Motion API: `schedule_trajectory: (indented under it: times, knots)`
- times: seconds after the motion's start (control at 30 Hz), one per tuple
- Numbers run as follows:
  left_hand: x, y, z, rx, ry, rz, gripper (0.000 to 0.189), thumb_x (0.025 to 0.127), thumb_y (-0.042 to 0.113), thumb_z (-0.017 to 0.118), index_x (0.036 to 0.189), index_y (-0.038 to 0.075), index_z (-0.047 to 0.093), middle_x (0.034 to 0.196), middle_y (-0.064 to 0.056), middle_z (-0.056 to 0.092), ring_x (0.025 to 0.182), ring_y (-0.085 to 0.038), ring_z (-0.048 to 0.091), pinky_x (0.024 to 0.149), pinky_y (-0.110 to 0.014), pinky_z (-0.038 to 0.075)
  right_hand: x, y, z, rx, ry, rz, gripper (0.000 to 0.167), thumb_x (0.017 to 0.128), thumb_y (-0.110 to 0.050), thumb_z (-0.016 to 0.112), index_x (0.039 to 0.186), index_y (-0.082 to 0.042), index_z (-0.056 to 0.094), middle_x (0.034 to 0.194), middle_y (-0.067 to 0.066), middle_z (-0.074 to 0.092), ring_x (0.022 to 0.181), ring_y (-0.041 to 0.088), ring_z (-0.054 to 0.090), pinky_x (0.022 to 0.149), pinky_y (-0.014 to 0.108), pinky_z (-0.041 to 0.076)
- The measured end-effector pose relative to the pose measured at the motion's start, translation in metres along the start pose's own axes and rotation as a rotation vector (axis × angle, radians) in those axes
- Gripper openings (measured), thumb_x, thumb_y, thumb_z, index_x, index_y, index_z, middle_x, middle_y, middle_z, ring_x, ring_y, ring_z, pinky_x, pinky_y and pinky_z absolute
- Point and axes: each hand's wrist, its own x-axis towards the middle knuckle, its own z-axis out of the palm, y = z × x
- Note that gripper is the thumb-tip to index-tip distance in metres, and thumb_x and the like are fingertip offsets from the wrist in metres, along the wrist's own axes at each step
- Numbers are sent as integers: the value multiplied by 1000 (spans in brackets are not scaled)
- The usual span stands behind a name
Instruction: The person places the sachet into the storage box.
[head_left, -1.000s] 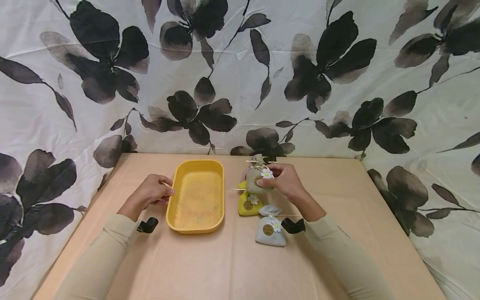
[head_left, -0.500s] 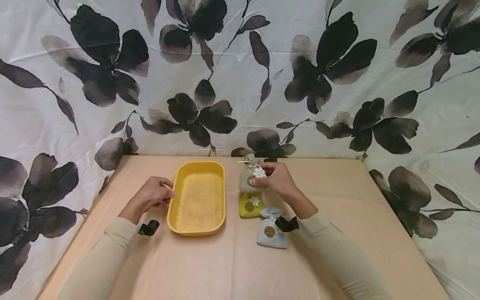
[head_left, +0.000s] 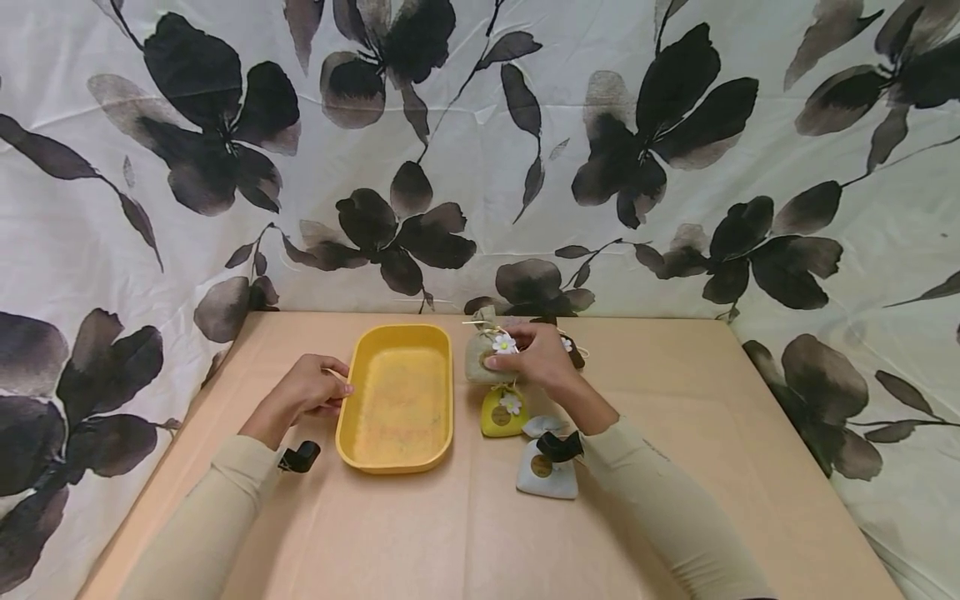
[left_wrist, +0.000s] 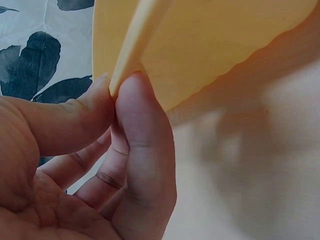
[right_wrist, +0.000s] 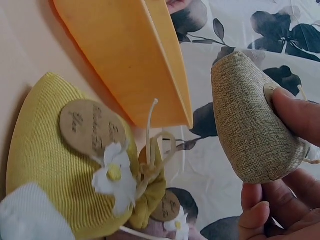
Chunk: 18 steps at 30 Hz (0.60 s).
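My left hand pinches the left rim of a yellow tray between thumb and index finger. The left wrist view shows the tray wall rising from that pinch. My right hand holds a grey-green cloth drawstring pouch, with a white flower and round tag, to the right of the tray's far end. In the right wrist view this pouch is raised, thumb on its tag. Just in front of it lies a yellow pouch; a pale blue-white pouch lies nearer, partly under the right wrist's camera.
A dark brown pouch lies behind the right hand, mostly hidden. A pinkish pouch shows partly behind the yellow one in the right wrist view. The peach table ends at a floral cloth backdrop.
My right hand has carried the grey-green pouch left toward the tray, uncovering the brown pouch behind it. The left hand keeps its grip on the rim, and the tray has stayed in place.
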Motion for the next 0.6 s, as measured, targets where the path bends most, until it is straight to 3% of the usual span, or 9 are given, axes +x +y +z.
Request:
schedule_trajectory:
  times: [0.37,0.6]
  knots:
    - [1,1,1,-9,11,-13,44,96,5,71,136,-4,56,86,-9,66,65,-15,61,61,-30,62,10,-6,15,16,-23,-3,45,75,-9,94,117,-7,77,97,7,76,79,12,64,68,21,55]
    - [4,1,3,-8,19,-12,44,97,5,70,137,-4,55,89,-9,66,66,-15,61,62,-30,62,17,-6,25,54,-26,-13,48,74,-5,94,119,-5,77,100,10,76,82,13,64,69,21,55]
